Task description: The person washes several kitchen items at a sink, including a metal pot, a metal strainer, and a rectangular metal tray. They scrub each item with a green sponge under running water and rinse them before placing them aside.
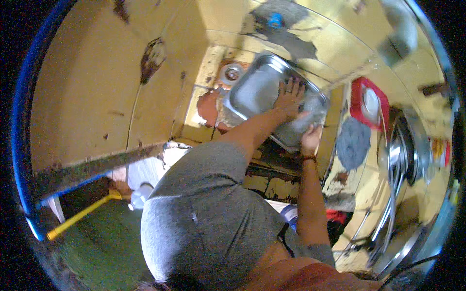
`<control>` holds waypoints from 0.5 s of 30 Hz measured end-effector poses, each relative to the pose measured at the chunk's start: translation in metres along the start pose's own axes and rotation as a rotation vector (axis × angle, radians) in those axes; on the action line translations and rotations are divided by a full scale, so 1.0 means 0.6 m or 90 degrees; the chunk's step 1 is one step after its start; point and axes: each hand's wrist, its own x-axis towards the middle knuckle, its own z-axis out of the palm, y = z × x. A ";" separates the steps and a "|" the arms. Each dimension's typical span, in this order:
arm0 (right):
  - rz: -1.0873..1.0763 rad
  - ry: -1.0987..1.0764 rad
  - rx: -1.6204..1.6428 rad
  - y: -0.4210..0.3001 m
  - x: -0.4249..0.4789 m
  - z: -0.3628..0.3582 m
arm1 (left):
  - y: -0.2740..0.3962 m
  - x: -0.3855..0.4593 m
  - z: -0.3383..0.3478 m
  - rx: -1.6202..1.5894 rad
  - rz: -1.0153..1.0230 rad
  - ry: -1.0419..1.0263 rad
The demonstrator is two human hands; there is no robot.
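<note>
A shallow rectangular metal tray (255, 91) lies tilted in the tiled sink, a round drain (232, 74) beside its far left side. My left hand (290, 95) is laid on the inside of the tray, its fingers spread and a ring on one of them. At the tray's near right edge, my right hand (311, 140) grips the rim; a dark band circles that wrist. The lower right part of the tray is blurred, and the right fingers are partly hidden.
A red plastic dish (382, 97) with a pale round item and a grey patch (353, 143) are on the right ledge. Shiny metal cookware (398, 154) and a jar with a red label (439, 152) stand farther right. A high tiled wall (91, 91) rises at left; a blue fitting (275, 20) is beyond the tray.
</note>
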 end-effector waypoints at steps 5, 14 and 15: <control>0.062 -0.044 0.035 -0.051 -0.007 -0.031 | -0.040 -0.040 0.041 -0.096 0.333 -0.029; 0.095 -0.187 0.034 -0.071 -0.017 -0.072 | -0.200 -0.087 -0.203 0.042 -0.374 -0.128; 0.083 -0.181 0.057 -0.071 -0.019 -0.069 | -0.211 -0.096 -0.231 0.033 -0.500 -0.111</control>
